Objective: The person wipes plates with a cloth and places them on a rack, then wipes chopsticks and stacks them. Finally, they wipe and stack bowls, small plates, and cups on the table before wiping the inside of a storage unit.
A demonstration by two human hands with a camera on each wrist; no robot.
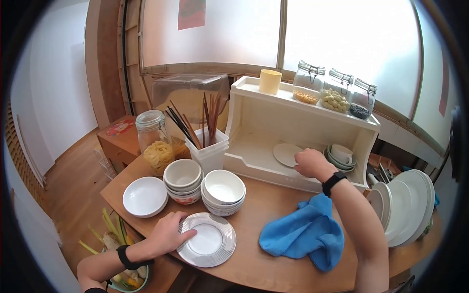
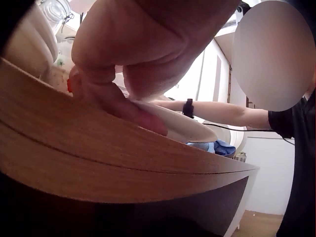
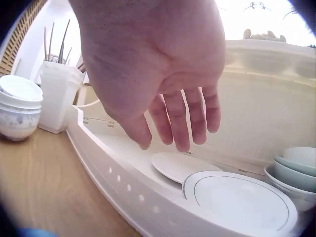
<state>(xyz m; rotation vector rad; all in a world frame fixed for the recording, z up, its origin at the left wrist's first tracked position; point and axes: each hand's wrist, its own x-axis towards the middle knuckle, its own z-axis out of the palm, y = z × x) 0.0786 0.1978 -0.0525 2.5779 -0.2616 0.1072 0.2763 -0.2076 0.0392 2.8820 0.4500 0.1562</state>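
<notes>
My left hand (image 1: 168,233) grips the left rim of a white plate with a ribbed, shiny border (image 1: 207,239), thumb over the top, near the table's front edge. The left wrist view shows the fingers (image 2: 143,118) curled at the rim. Inside the cream shelf unit (image 1: 259,122), my right hand (image 3: 163,74) reaches with fingers extended and nothing in them. Below it in the right wrist view lie a white plate with a thin grey line (image 3: 242,202) and a plain white plate (image 3: 180,167). Stacked pale green and white bowls (image 3: 295,173) stand to their right.
Stacked bowls (image 1: 224,188) and white dishes (image 1: 145,196) stand left, before a chopsticks holder (image 1: 207,151) and pasta jar (image 1: 155,141). A blue cloth (image 1: 303,234) lies mid-table. Large plates (image 1: 410,207) stand upright at right. Jars (image 1: 336,93) and a yellow cup (image 1: 270,81) top the unit.
</notes>
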